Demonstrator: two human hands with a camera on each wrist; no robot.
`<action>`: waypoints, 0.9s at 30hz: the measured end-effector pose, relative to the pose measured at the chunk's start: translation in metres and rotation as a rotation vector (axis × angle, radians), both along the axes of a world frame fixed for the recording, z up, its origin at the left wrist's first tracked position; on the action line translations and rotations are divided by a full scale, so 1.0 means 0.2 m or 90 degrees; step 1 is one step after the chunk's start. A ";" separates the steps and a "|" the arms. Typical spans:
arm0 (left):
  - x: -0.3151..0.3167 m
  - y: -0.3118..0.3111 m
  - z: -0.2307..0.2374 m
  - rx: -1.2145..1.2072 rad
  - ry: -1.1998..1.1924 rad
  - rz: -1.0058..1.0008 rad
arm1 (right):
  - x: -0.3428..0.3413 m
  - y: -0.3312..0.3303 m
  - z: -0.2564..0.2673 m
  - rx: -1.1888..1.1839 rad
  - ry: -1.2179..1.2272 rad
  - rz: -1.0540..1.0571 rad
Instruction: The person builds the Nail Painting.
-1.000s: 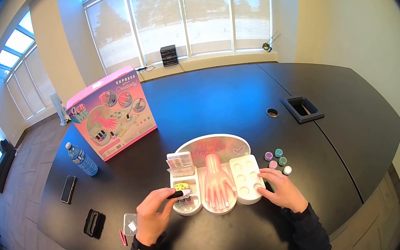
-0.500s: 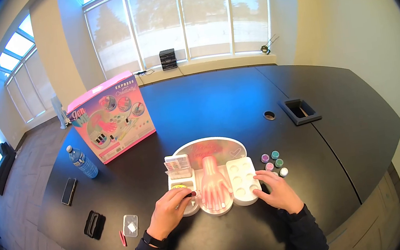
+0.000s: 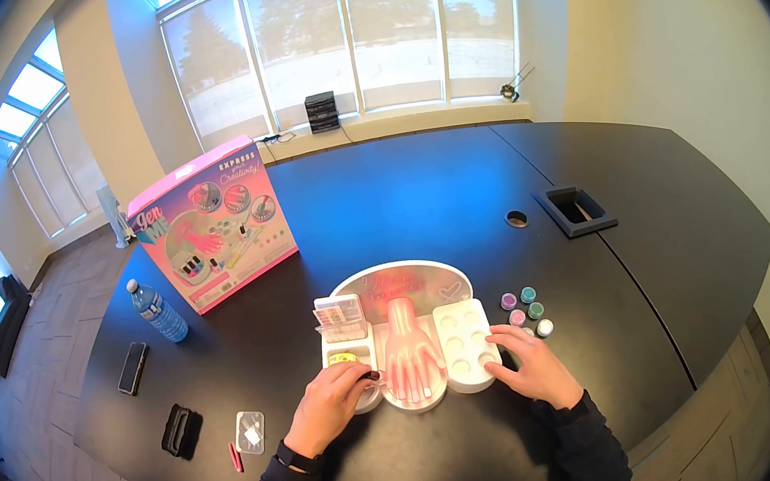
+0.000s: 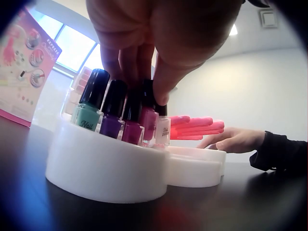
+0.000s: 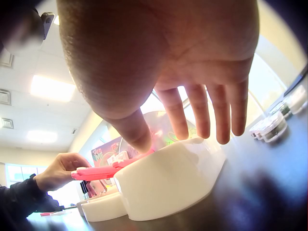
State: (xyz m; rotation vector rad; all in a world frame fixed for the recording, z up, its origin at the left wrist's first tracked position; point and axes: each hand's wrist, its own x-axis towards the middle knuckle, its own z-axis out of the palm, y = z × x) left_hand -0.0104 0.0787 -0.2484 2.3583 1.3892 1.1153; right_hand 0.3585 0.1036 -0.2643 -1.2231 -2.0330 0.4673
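My left hand (image 3: 329,408) pinches a nail polish bottle by its black cap (image 4: 148,91) at the front left compartment of a white nail-salon stand (image 3: 439,404). Which bottle it grips I cannot tell, since thumb and fingers cover the caps. Teal (image 4: 87,117), purple (image 4: 110,125) and magenta polish bottles (image 4: 132,133) stand in a row there, with pink and pale ones beside them. A pink model hand (image 3: 408,345) lies palm down in the stand's middle. My right hand (image 3: 540,370) rests at the right edge of the white palette (image 3: 462,319) with round wells, fingers fairly straight.
Several small glitter pots (image 3: 518,317) sit right of the stand. At left are a pink toy box (image 3: 220,227), water bottle (image 3: 157,312), phone (image 3: 132,368), black case (image 3: 181,431), clear small box (image 3: 251,432) and pink tweezers (image 3: 236,458). A black table socket (image 3: 576,210) lies at far right.
My left hand has moved right and brought the polish bottle from above the left compartment down to its front edge. The right hand stays at the palette.
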 end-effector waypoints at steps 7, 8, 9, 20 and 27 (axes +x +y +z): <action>-0.01 0.00 0.00 0.017 0.030 -0.016 | 0.00 0.00 0.00 0.001 -0.002 0.003; 0.00 0.00 0.00 0.016 0.030 -0.016 | 0.00 0.00 0.00 -0.001 -0.002 0.002; 0.00 0.00 0.00 0.017 0.035 -0.016 | 0.00 0.00 0.00 -0.004 -0.002 0.002; 0.00 0.02 -0.02 -0.011 0.032 -0.025 | 0.00 0.00 0.01 -0.005 -0.004 0.001; 0.00 0.03 -0.03 0.025 0.024 -0.027 | 0.00 0.00 0.00 -0.014 -0.003 -0.002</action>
